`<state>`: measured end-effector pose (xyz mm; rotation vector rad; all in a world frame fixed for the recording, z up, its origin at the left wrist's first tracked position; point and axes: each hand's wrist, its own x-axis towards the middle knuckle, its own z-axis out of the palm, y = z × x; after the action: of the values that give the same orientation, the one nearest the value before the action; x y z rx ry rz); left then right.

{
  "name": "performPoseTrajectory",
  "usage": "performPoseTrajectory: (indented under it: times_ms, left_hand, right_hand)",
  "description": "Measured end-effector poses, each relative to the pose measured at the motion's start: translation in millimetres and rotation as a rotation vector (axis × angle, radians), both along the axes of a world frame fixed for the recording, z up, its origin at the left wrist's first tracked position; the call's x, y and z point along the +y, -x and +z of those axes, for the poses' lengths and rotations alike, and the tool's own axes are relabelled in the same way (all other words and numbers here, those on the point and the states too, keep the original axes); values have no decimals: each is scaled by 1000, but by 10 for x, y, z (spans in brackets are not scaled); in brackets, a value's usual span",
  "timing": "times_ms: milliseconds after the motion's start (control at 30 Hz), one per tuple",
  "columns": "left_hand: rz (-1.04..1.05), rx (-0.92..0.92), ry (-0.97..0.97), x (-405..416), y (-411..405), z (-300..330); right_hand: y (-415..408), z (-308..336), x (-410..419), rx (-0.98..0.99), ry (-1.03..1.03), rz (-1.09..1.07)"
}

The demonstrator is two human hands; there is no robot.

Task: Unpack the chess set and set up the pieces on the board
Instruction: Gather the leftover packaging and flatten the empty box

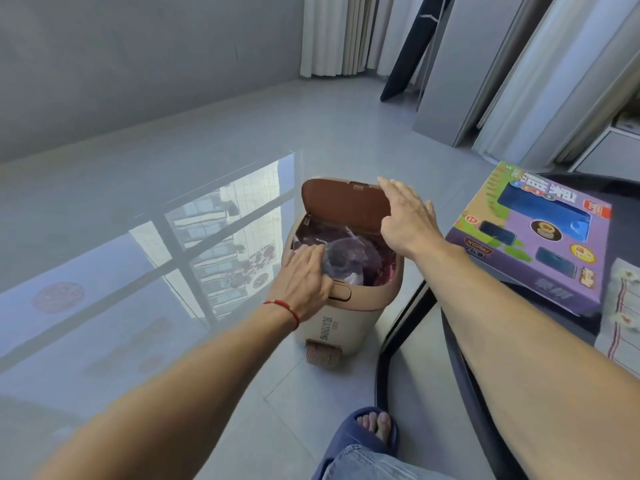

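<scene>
A purple chess set box (533, 237) with a blue window lies on a dark table (623, 209) at the right. On the floor stands a beige trash bin (341, 317) with its brown lid (343, 206) raised. Crumpled clear plastic wrap (346, 258) fills the bin's mouth. My left hand (301, 278), a red string on its wrist, presses the wrap down with straight fingers. My right hand (407, 216) rests flat against the lid's right edge, fingers straight.
The grey tiled floor (173, 202) reflects a window. Curtains (339, 32) and leaning panels (460, 64) stand at the back. A dark chair frame (398, 337) runs beside the bin. My foot in a blue slipper (370, 427) is near the bottom edge.
</scene>
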<state>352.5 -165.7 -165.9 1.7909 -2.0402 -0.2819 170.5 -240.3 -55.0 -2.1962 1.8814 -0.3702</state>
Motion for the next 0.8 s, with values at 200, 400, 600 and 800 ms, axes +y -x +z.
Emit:
performPoseTrajectory:
  times_ms: [200,400,600,800]
  left_hand:
    - [-46,-80,44,-143,-5,13]
    - [23,236,205,433,-85,-188]
    - [148,256,233,529,8,-146]
    - [11,-170,69,356,13,-193]
  right_hand:
    - [-5,-316,452,277,-91,108]
    - [-12,-439,604,410,-187,185]
    - [-105,-529,787,525,-337,261]
    - [-95,-525,770,530,-395,265]
